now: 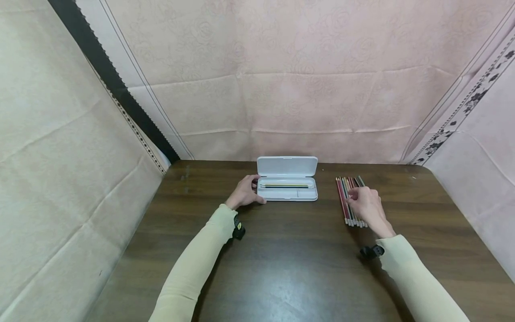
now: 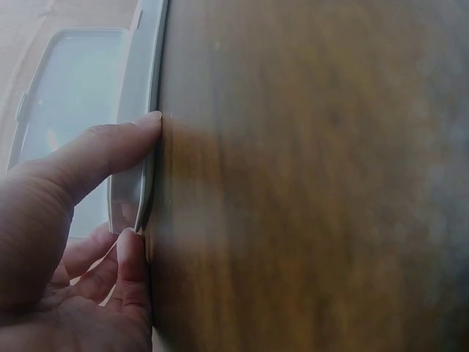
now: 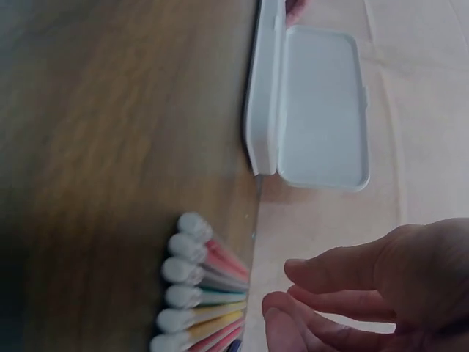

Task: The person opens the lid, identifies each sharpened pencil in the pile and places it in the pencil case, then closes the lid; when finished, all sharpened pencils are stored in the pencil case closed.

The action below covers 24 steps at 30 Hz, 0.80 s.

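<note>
A white pencil case [image 1: 277,195] lies with its lid [image 1: 287,166] raised at the back of the table. Inside, a yellowish and a dark pencil [image 1: 286,185] lie lengthwise. My left hand [image 1: 246,191] grips the case's left end; in the left wrist view the thumb [image 2: 121,147] lies along its front side and the fingers bend at the corner. To the right, my right hand [image 1: 368,206] hovers over a row of coloured pencils [image 1: 343,197] with white near ends. In the right wrist view a gap shows between its thumb and fingers, and they hold nothing there.
The brown wooden table [image 1: 281,264] reaches back to a pale patterned cloth [image 1: 301,98], and more cloth hangs on both sides. A dark band [image 1: 120,89] runs down the left cloth. Each wrist wears a small black camera.
</note>
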### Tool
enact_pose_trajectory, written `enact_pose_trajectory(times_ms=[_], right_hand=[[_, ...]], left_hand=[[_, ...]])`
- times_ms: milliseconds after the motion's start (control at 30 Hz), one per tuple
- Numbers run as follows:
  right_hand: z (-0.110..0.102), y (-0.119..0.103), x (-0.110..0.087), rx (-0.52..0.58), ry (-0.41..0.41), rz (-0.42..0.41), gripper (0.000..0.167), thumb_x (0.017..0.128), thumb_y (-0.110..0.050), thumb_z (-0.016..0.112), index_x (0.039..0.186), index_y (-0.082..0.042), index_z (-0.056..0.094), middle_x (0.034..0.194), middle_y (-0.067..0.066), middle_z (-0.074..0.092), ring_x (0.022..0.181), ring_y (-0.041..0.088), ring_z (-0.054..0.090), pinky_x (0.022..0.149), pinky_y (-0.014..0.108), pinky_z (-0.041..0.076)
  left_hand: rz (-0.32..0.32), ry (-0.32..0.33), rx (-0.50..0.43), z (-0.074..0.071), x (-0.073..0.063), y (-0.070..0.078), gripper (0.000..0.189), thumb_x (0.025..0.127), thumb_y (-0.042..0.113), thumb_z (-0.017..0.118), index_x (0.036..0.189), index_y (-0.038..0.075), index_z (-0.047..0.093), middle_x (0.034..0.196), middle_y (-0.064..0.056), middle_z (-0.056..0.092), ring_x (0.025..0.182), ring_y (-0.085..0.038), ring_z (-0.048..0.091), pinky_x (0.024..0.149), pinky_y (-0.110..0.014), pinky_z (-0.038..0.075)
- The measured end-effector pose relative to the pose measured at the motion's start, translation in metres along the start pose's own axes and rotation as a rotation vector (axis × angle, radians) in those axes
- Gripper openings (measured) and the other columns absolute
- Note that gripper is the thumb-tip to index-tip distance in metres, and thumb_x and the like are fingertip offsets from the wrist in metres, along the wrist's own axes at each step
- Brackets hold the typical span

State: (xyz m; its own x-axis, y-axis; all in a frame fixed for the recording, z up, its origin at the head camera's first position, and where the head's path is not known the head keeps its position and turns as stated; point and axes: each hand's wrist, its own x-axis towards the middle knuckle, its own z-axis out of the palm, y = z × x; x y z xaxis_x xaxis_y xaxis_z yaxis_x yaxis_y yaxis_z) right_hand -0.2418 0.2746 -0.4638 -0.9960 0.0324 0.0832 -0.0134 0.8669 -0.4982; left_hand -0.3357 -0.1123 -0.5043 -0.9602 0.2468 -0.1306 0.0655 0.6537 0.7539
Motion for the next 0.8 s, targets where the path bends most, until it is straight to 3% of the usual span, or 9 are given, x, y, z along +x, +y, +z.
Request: enact_pose_trajectory(times_ms=[167, 333, 433, 800], right_hand=[[0.001, 0.010, -0.001, -0.020, -0.025, 0.008, 0.028, 0.099, -0.007, 0.065, 0.118, 0.010, 0.077, 0.115, 0.032, 0.078, 0.098, 0.045, 0.075, 0.084, 0.059, 0.060], [0.013, 0.034, 0.007, -0.044, -0.010, 0.000, 0.017, 0.092, -0.007, 0.068, 0.098, 0.001, 0.081, 0.096, 0.024, 0.079, 0.077, 0.034, 0.067, 0.067, 0.052, 0.056], [0.016, 0.042, 0.010, -0.031, -0.004, -0.003, 0.015, 0.090, -0.005, 0.068, 0.094, 0.000, 0.081, 0.092, 0.023, 0.077, 0.073, 0.031, 0.064, 0.062, 0.048, 0.054], [0.005, 0.028, -0.004, -0.024, -0.020, 0.008, 0.017, 0.094, -0.001, 0.066, 0.098, 0.009, 0.079, 0.094, 0.029, 0.074, 0.074, 0.033, 0.066, 0.061, 0.041, 0.055]], left_hand=[[-0.003, -0.003, -0.002, 0.000, 0.000, -0.001, 0.097, 0.080, 0.014, 0.096, 0.162, 0.009, 0.046, 0.155, -0.015, 0.054, 0.140, -0.033, 0.057, 0.120, -0.048, 0.050], [-0.001, -0.008, 0.004, -0.001, 0.001, -0.002, 0.097, 0.080, 0.015, 0.096, 0.163, 0.010, 0.046, 0.155, -0.015, 0.054, 0.140, -0.033, 0.056, 0.120, -0.048, 0.050], [-0.002, -0.008, 0.002, -0.001, 0.001, -0.001, 0.097, 0.080, 0.015, 0.096, 0.163, 0.010, 0.046, 0.155, -0.015, 0.054, 0.141, -0.033, 0.056, 0.120, -0.049, 0.050], [-0.006, -0.012, -0.006, -0.001, 0.001, -0.001, 0.097, 0.080, 0.015, 0.096, 0.163, 0.010, 0.046, 0.154, -0.015, 0.055, 0.141, -0.033, 0.056, 0.120, -0.048, 0.050]])
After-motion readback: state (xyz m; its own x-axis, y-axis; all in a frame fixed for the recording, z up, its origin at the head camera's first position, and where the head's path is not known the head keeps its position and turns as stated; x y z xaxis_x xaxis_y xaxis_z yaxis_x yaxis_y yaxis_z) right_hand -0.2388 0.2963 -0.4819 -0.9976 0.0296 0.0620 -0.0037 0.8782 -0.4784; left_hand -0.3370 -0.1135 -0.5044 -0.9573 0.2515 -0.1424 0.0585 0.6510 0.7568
